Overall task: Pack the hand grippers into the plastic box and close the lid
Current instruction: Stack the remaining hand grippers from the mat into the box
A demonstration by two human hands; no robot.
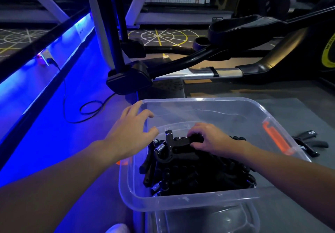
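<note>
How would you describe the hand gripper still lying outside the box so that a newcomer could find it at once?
Start at the clear plastic box on the floor mat and find the orange latch on its right wall. Just beyond that wall, black hand grippers lie on the mat, the only ones outside the box; the topmost handle carries a small white label.

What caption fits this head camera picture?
Right hand sets a black hand gripper on the pile in the clear plastic box; left hand open at its rim.
</note>
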